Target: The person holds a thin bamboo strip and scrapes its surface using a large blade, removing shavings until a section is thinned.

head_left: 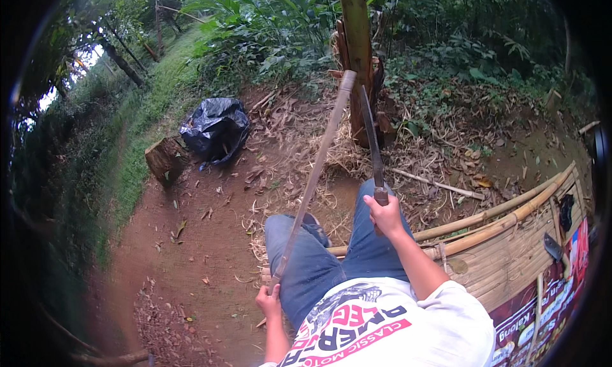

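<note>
My left hand (269, 300) is closed round the lower end of a long brown bamboo strip (312, 182), which slants up and away with its pale far end in front of a trunk. In my right hand (386, 215) is a machete (373, 134), gripped by its dark handle above my right thigh. Its long, narrow, slightly curved blade points upward and away from me. Near their far ends the blade and the strip are close together, with the blade to the right; I see a gap between them.
I sit on a bamboo bench (491, 265) that stretches right. A second knife (553, 246) and a printed banner (535, 316) lie there. A tree trunk (357, 48) rises ahead among shavings. Left stand a wood stump (164, 161) and a black plastic bag (217, 128).
</note>
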### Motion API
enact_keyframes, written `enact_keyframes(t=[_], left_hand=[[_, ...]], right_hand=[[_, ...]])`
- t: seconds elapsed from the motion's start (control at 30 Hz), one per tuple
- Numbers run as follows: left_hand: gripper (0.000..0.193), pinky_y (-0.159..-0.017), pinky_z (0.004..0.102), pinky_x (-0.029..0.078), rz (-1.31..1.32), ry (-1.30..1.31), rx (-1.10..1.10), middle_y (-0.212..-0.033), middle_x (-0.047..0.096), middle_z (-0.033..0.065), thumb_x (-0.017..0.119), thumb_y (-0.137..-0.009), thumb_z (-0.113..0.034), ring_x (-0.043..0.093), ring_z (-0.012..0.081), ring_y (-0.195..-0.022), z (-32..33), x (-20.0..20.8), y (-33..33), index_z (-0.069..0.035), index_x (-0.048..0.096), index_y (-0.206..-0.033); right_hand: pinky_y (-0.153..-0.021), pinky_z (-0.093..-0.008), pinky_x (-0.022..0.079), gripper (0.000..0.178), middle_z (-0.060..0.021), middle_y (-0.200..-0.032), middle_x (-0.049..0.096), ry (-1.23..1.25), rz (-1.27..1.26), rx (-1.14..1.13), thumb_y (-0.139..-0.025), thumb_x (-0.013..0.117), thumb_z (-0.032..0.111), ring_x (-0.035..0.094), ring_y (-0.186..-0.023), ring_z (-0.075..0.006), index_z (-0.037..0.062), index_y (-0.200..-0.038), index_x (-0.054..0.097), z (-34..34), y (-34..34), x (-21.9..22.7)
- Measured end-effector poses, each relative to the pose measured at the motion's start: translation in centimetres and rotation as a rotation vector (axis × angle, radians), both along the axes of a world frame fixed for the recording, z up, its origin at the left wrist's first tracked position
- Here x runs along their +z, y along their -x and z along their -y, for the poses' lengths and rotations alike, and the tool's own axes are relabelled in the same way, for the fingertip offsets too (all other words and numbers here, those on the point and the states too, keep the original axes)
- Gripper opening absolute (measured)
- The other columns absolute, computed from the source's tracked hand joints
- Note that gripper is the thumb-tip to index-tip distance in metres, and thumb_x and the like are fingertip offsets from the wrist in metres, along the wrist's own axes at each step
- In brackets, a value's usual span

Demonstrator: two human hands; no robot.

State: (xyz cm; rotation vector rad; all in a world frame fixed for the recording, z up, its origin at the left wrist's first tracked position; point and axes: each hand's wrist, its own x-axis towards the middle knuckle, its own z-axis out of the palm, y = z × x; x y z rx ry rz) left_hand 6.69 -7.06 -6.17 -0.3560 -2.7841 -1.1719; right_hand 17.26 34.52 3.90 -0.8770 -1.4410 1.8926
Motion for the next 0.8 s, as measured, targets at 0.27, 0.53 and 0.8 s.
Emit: enact_keyframes(t=[0.27, 0.53, 0.8], left_hand=[[0.070, -0.051, 0.0461, 0.038, -0.172, 0.068, -0.058, -0.053, 0.050, 0.0145, 0.070, -0.070, -0.070, 0.051, 0.0373, -0.051, -0.2, 1.7, -0.3, -0.003, 0.052, -0.065], [0.067, -0.050, 0.0453, 0.037, -0.175, 0.019, -0.030, -0.052, 0.047, 0.0148, 0.073, -0.069, -0.067, 0.048, 0.0368, -0.049, -0.2, 2.0, -0.4, -0.003, 0.052, -0.064], [0.055, -0.051, 0.0445, 0.038, -0.082, 0.080, 0.037, -0.054, 0.051, 0.0154, 0.087, -0.064, -0.043, 0.048, 0.0372, -0.051, 2.5, 1.6, -0.1, -0.002, 0.050, -0.064]], right_hand=[[-0.040, -0.0252, 0.035, 0.032, 0.0023, -0.054, 0.047, -0.026, -0.082, -0.007, -0.088, 0.072, 0.019, 0.045, -0.042, -0.0075, 0.0081, -0.068, 0.050, 0.5, -1.5, 2.8], [-0.041, -0.0274, 0.036, 0.024, 0.0006, -0.055, 0.044, 0.083, -0.061, 0.043, -0.086, 0.073, 0.015, 0.042, -0.042, -0.0097, 0.0058, -0.080, 0.051, 1.4, 0.1, 2.4], [-0.042, -0.0289, 0.037, 0.022, 0.0008, -0.054, 0.044, 0.455, 0.047, 0.278, -0.087, 0.070, 0.016, 0.043, -0.042, -0.0117, 0.0099, -0.080, 0.050, 4.8, 2.9, 0.3]])
